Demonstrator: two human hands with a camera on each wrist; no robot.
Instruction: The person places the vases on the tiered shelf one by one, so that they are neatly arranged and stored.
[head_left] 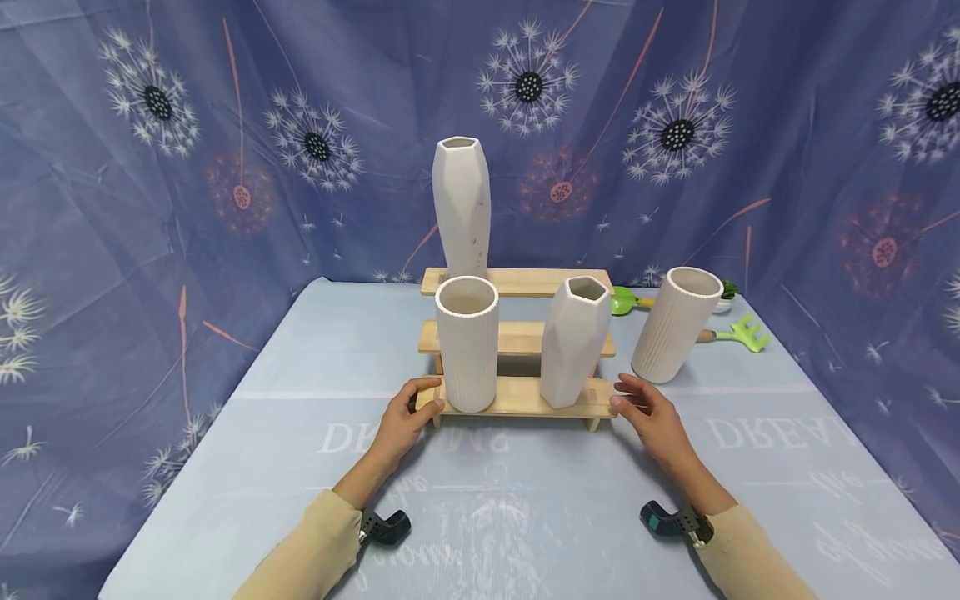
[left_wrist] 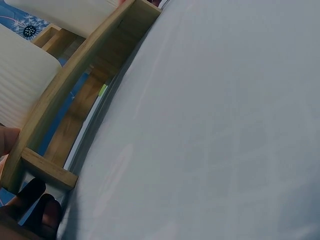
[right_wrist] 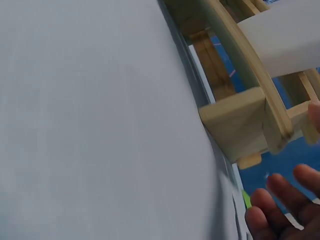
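Note:
A three-tier wooden shelf stand (head_left: 525, 398) stands in the middle of the table. My left hand (head_left: 406, 417) grips the left end of its lowest board, thumb on top and fingers below the edge. At the opposite end is my right hand (head_left: 651, 417), its fingers (right_wrist: 282, 192) spread apart from the wood and its thumb close to the board's end. On the lowest board stand a ribbed white cylindrical vase (head_left: 468, 350) at left and a faceted white vase (head_left: 574, 342), slightly tilted in view, at right. A taller faceted white vase (head_left: 462, 204) stands on the top board.
Another ribbed white vase (head_left: 675, 325) stands on the table to the right of the stand. Behind it lie a green toy shovel (head_left: 622, 301) and a green hand rake (head_left: 746, 333), with a small potted plant (head_left: 727, 292) nearby. A blue dandelion-print cloth (head_left: 375, 192) hangs behind.

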